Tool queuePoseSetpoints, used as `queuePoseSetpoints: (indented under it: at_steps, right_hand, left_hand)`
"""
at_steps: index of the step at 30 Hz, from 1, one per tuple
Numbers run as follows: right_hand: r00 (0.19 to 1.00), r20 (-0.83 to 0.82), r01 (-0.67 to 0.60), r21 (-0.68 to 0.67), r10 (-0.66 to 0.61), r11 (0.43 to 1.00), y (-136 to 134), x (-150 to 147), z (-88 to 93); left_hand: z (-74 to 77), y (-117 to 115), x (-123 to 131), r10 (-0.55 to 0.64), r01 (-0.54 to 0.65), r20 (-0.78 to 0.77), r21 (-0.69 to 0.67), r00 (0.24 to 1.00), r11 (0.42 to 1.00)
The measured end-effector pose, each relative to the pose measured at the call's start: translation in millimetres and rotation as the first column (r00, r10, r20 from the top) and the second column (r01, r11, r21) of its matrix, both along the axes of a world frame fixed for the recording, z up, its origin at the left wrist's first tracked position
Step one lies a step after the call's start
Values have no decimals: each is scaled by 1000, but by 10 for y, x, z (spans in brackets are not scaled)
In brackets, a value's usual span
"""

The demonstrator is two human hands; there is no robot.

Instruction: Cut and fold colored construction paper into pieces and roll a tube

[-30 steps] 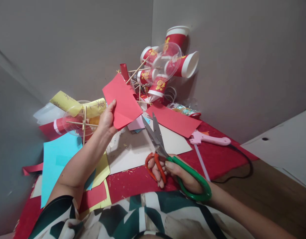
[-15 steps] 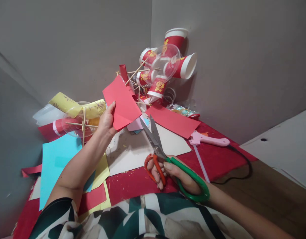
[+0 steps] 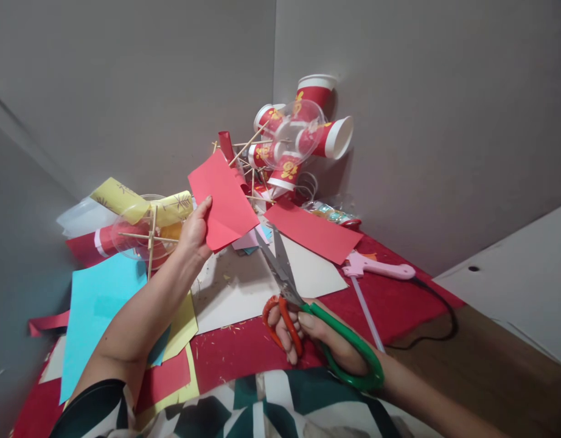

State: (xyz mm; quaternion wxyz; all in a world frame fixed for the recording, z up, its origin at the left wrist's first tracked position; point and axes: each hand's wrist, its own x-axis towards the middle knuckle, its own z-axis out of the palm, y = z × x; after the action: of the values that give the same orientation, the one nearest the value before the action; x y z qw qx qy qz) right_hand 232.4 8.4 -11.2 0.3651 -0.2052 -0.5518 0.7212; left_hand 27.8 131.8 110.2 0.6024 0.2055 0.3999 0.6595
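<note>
My left hand (image 3: 197,228) pinches a sheet of red paper (image 3: 223,204) by its left edge, thumb on the front, and holds it up above the table. In my right hand (image 3: 303,325) is a pair of scissors (image 3: 285,277) with one orange and one green handle; my fingers go through the loops. The blades stand partly apart, tips pointing up and just right of the sheet's lower corner. Behind the blades, a second red paper piece (image 3: 313,231) lies over a white board (image 3: 235,286).
Paper cups (image 3: 285,170) joined to a clear plastic disc and sticks stand in the corner. A pink glue gun (image 3: 378,266) with a black cord lies at right. At left are blue paper (image 3: 102,304), yellow rolls (image 3: 120,201) and crossed sticks (image 3: 151,237). Red cloth (image 3: 226,353) covers the table.
The view has shifted, so the background things sit slightly lower in it. Both hands keep their holds on the red paper and the scissors, with the blades still parted.
</note>
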Motion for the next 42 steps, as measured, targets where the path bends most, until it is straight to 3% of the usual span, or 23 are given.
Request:
queuePoseSetpoints:
  at_steps: [12, 18, 42]
  right_hand:
    - [1000, -2, -6, -36, 5, 999, -3, 3, 53]
    - [999, 37, 0, -31, 1, 1000, 7, -3, 110]
    - [1000, 22, -20, -67, 21, 998, 14, -6, 61]
  left_hand:
    - [-91, 55, -48, 9, -3, -68, 87, 998, 996]
    - [-87, 63, -50, 22, -18, -79, 52, 997, 998]
    - [-128, 86, -78, 7, 3, -129, 76, 992, 997]
